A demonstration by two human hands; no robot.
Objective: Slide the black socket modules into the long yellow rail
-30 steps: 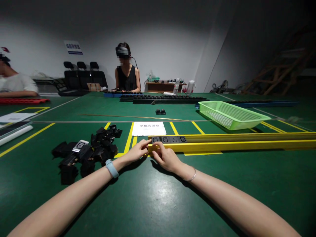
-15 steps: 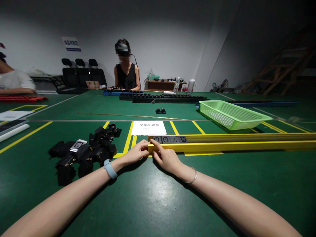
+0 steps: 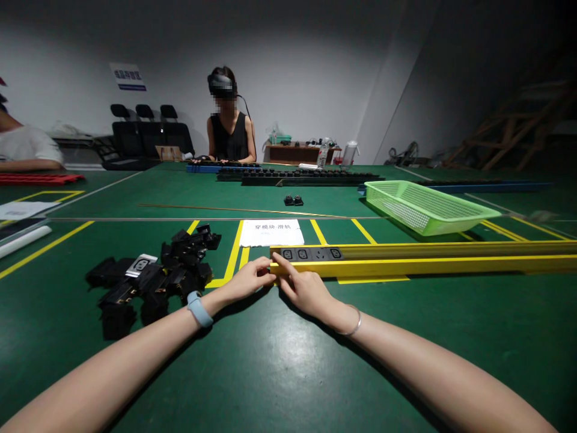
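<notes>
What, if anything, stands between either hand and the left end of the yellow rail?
Nothing visible does. The left hand and right hand are both right at that end of the yellow rail. The pile of black modules lies off to the left.

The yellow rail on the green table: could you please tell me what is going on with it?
A person has both hands at the left end of the yellow rail. The left hand is at the end itself; the right hand has its index finger at the rail's end. Four socket modules sit inside. Loose black modules lie heaped to the left.
</notes>
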